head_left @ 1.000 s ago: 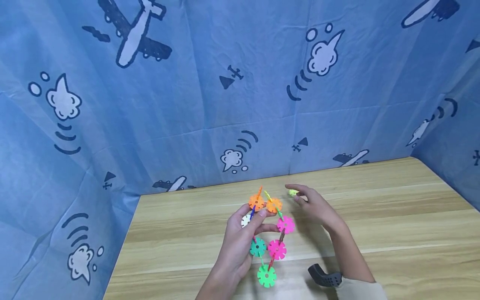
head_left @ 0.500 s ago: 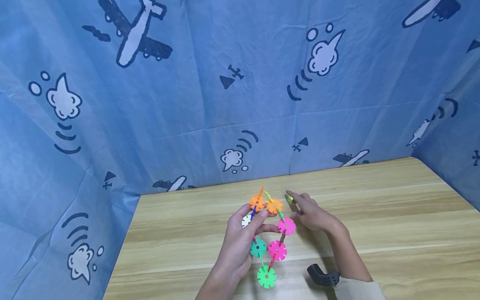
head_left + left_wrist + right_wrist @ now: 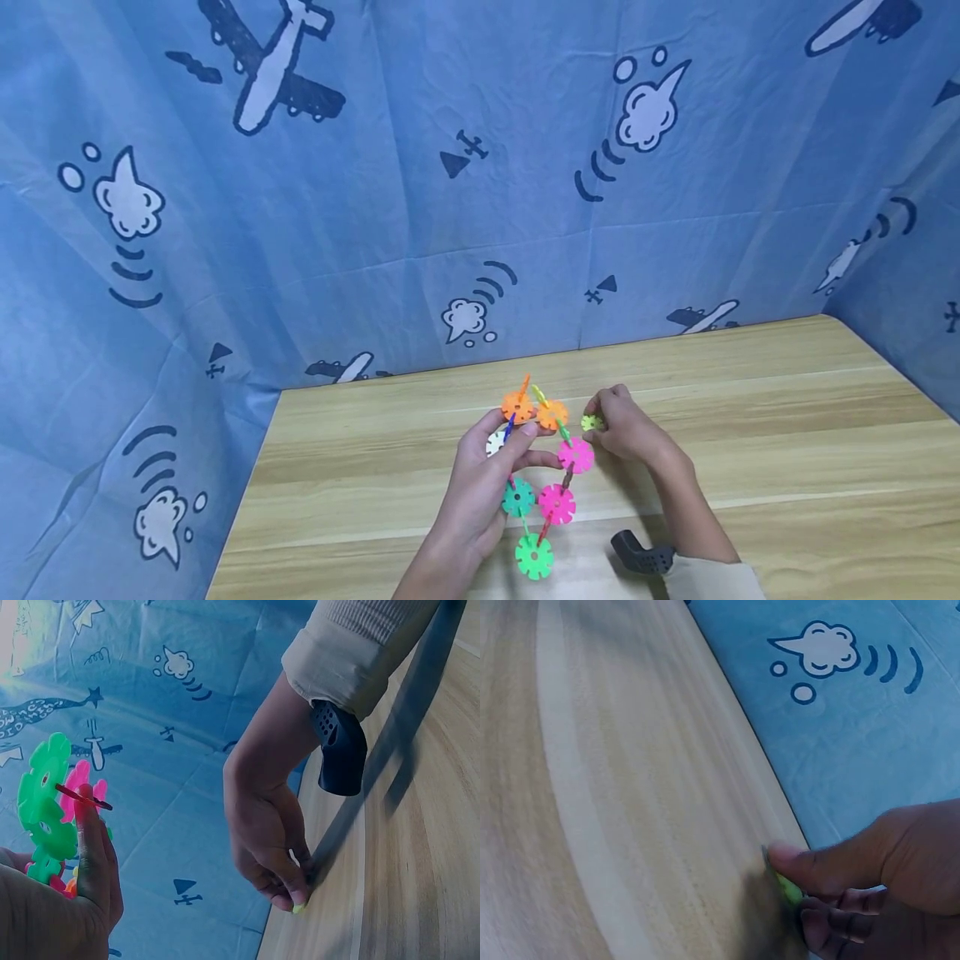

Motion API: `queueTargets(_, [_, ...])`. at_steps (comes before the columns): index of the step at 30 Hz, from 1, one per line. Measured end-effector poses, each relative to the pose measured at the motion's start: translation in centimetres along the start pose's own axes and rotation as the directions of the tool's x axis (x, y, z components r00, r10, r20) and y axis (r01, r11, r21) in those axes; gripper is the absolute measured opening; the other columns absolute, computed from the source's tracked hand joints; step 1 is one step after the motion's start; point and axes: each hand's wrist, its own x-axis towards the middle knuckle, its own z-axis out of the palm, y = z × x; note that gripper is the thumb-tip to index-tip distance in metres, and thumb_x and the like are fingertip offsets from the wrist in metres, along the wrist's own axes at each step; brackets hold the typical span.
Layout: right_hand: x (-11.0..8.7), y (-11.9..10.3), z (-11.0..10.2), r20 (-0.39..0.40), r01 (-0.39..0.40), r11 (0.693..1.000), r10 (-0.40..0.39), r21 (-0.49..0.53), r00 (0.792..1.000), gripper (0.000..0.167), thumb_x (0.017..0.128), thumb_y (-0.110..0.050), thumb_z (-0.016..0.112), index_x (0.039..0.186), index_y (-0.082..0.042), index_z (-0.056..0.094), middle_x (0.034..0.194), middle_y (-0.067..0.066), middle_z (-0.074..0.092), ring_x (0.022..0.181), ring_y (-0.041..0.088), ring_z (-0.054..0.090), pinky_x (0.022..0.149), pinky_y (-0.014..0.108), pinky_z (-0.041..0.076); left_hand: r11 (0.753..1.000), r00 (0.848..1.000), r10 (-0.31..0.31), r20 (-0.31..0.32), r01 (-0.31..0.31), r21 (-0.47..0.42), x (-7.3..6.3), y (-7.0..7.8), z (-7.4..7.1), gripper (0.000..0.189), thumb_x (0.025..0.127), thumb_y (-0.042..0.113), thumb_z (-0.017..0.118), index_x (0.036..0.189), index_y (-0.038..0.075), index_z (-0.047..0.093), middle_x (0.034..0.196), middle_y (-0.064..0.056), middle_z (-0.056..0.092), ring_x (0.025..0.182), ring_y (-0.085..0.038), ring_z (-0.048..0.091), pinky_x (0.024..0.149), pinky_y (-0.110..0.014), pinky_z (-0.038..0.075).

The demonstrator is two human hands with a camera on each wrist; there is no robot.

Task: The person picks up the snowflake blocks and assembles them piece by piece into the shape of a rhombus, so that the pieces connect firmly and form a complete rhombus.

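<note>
My left hand (image 3: 486, 475) holds a loop of linked plastic snowflake discs, thumb on top and fingers behind. Orange discs (image 3: 517, 407) stand at its far end, pink discs (image 3: 557, 504) along the right, and a bright green disc (image 3: 534, 557) at the near end. A white disc (image 3: 495, 443) is partly covered by the left hand. To the right of the loop, my right hand (image 3: 637, 429) pinches a loose yellow-green snowflake disc (image 3: 592, 422) between thumb and fingers, close to the tabletop. Only a sliver of that disc (image 3: 789, 889) shows in the right wrist view.
The wood-grain table (image 3: 345, 467) reaches back to a blue printed curtain (image 3: 405, 208), which also closes off the left and right sides. A black bent piece with holes (image 3: 641, 554) sits at the right sleeve (image 3: 712, 577).
The right hand has drawn the yellow-green disc from farther back towards me, and its fingers have closed in on the disc. The left hand and the loop have barely shifted.
</note>
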Motion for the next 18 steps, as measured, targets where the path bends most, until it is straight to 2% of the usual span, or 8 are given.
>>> queueTargets(4, [0.1,-0.11,0.08,0.006,-0.015,1.0,0.015,0.007,1.0,0.027,0.092,0.002,0.078,0.111,0.004,0.058,0.107,0.018,0.058,0.095,0.027,0.057,0.087,0.044,0.055,1.0,1.0,0.0,0.001,0.0,0.002,-0.02,-0.02,-0.02,0.044,0.105,0.023,0.07,0.146,0.008,0.059,0.118,-0.008,0.079,0.085,-0.015,0.079,0.127,-0.062,0.022])
queueTargets(5, [0.11,-0.1,0.07,0.005,-0.016,1.0,0.016,0.011,1.0,0.028,0.092,0.002,0.078,0.111,0.003,0.058,0.104,0.017,0.06,0.094,0.027,0.057,0.086,0.043,0.054,1.0,1.0,-0.004,0.002,0.004,0.005,0.0,-0.03,-0.02,0.044,0.105,0.023,0.069,0.146,0.008,0.059,0.118,-0.008,0.079,0.084,-0.015,0.079,0.123,-0.057,0.031])
queueTargets(8, [0.14,0.0,-0.06,0.0,-0.012,0.999,0.012,0.04,1.0,0.025,0.094,0.003,0.076,0.11,0.001,0.058,0.099,0.015,0.064,0.09,0.026,0.058,0.08,0.041,0.054,1.0,1.0,-0.004,0.003,0.004,0.01,0.01,-0.06,-0.02,0.043,0.106,0.023,0.069,0.145,0.008,0.059,0.118,-0.008,0.079,0.084,-0.014,0.079,0.121,-0.052,0.034])
queueTargets(11, [0.16,0.11,-0.27,-0.003,-0.009,0.995,0.009,0.101,1.0,0.018,0.096,0.005,0.072,0.107,0.001,0.058,0.097,0.015,0.066,0.087,0.024,0.06,0.075,0.036,0.054,1.0,1.0,-0.008,0.006,0.008,0.002,0.02,-0.07,-0.01,0.043,0.106,0.022,0.068,0.146,0.007,0.059,0.118,-0.008,0.079,0.083,-0.014,0.079,0.123,-0.055,0.034])
queueTargets(12, [0.17,0.13,-0.34,-0.003,-0.008,0.991,0.009,0.133,1.0,0.016,0.097,0.006,0.07,0.106,0.001,0.058,0.096,0.015,0.066,0.086,0.024,0.061,0.073,0.034,0.054,1.0,1.0,-0.007,0.005,0.007,-0.002,0.01,-0.06,0.0,0.043,0.106,0.022,0.068,0.146,0.007,0.058,0.117,-0.009,0.08,0.083,-0.014,0.079,0.128,-0.062,0.024])
queueTargets(14, [0.19,0.16,-0.51,-0.014,0.006,0.983,-0.004,0.186,1.0,0.015,0.097,0.005,0.07,0.105,0.002,0.057,0.095,0.015,0.066,0.085,0.022,0.063,0.07,0.031,0.055,1.0,1.0,-0.011,0.006,0.011,-0.008,0.01,-0.05,0.03,0.043,0.107,0.022,0.067,0.146,0.008,0.058,0.116,-0.009,0.08,0.082,-0.014,0.079,0.129,-0.065,0.021])
queueTargets(18, [0.15,0.06,-0.85,-0.042,0.048,0.953,-0.037,0.299,0.998,0.017,0.098,0.003,0.07,0.109,0.005,0.058,0.097,0.016,0.064,0.086,0.021,0.069,0.07,0.029,0.061,1.0,1.0,0.0,0.022,0.0,-0.019,0.06,-0.06,0.12,0.038,0.106,0.022,0.065,0.141,0.006,0.061,0.116,-0.007,0.078,0.081,-0.015,0.079,0.127,-0.062,0.022])
